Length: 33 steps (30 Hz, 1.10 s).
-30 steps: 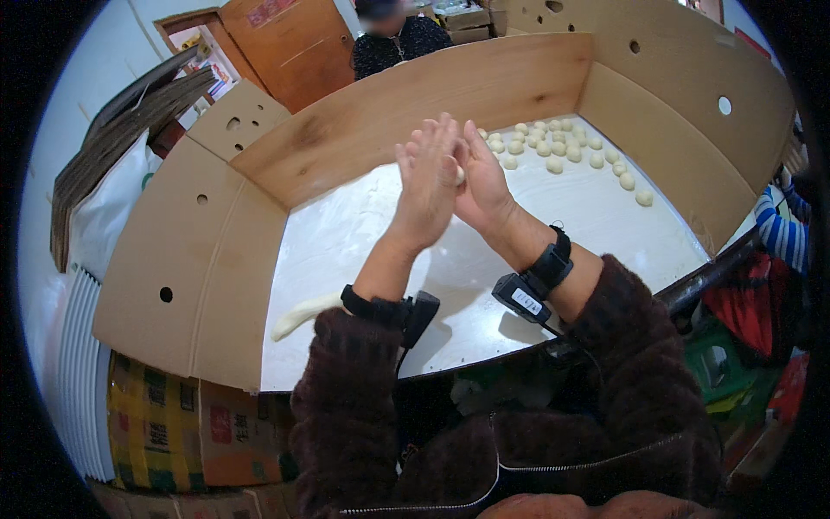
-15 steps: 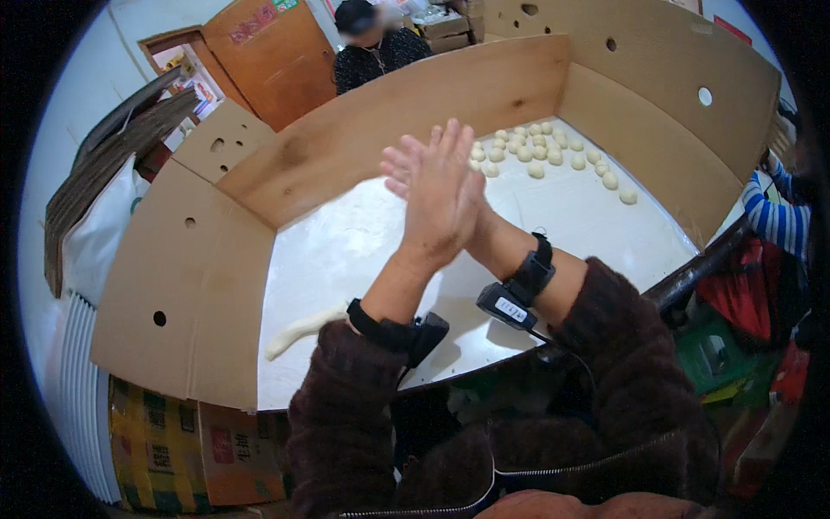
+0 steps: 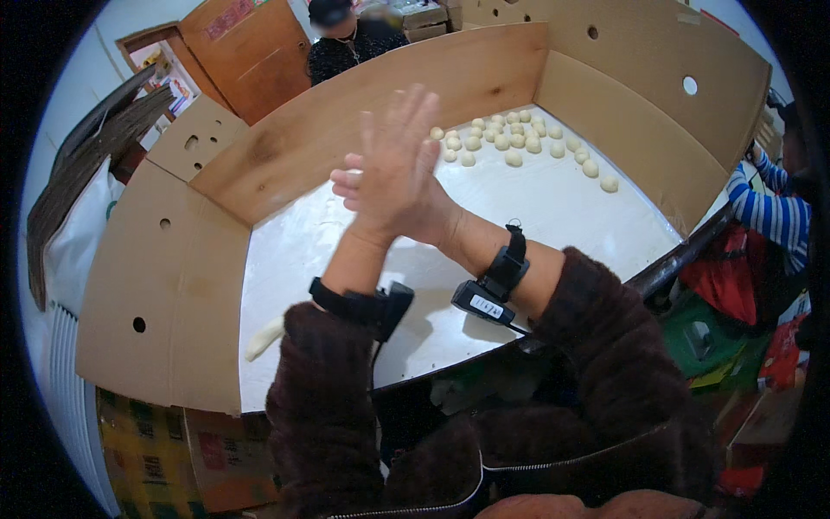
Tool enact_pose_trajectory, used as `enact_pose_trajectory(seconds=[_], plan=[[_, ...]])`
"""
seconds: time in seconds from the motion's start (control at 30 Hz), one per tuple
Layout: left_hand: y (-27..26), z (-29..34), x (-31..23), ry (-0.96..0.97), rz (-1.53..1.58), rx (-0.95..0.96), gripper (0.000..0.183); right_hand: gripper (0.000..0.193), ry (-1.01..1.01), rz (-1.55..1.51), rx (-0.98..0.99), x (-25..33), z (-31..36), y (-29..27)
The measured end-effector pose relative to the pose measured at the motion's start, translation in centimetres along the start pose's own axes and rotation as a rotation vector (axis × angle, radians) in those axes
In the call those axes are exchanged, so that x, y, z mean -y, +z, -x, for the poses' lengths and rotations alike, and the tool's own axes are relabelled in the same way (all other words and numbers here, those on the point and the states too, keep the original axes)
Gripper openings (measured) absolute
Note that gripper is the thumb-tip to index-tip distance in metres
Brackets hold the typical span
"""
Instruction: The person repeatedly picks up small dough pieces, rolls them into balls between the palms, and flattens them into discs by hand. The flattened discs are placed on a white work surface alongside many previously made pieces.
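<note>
My left hand (image 3: 386, 190) and my right hand (image 3: 435, 214) are pressed palm to palm above the floured white work surface (image 3: 303, 259). Both have their fingers stretched out; some of the right hand's fingers stick out past the left hand. Whatever may lie between the palms is hidden. Beyond them, at the far right of the surface, sit many small round dough balls (image 3: 513, 158). A pale dough roll (image 3: 265, 339) lies near the left front edge, partly covered by my left sleeve.
Cardboard panels (image 3: 156, 285) and a wooden board (image 3: 285, 156) wall in the left, back and right of the surface. Behind the board is a person in dark clothes (image 3: 354, 48). Someone in a striped sleeve (image 3: 765, 212) is at the right. Printed boxes (image 3: 147, 450) stand at lower left.
My pressed hands have shifted against each other, with the left hand's fingers now more spread. The whole view has moved slightly, so the surface sits further left and higher.
</note>
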<state>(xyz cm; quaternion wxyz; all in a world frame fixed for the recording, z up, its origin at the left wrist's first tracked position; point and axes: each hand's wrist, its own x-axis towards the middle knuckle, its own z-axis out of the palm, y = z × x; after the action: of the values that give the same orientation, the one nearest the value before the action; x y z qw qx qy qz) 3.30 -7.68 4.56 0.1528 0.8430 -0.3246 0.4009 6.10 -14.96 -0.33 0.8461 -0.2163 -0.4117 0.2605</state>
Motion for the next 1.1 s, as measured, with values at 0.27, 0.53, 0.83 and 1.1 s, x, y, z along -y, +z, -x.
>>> enact_pose_trajectory(seconds=[0.27,0.53,0.83,1.1], plan=[[-0.5,1.2,-0.4,-0.005,-0.051,0.132,0.056,0.051,0.006,-0.222,-0.045,1.6,-0.4,0.4],[-1.0,-0.4,0.6,-0.068,-0.260,0.081,0.053,0.054,-0.027,-0.161,-0.271,1.7,-0.1,-0.2],[-0.1,-0.8,-0.2,-0.086,-0.085,0.027,0.052,0.053,0.086,-0.216,-0.120,-0.2,0.0,-0.3],[-0.7,0.3,-1.9,-0.034,0.076,0.158,0.053,0.055,-0.079,-0.135,-0.250,0.4,-0.4,0.0]])
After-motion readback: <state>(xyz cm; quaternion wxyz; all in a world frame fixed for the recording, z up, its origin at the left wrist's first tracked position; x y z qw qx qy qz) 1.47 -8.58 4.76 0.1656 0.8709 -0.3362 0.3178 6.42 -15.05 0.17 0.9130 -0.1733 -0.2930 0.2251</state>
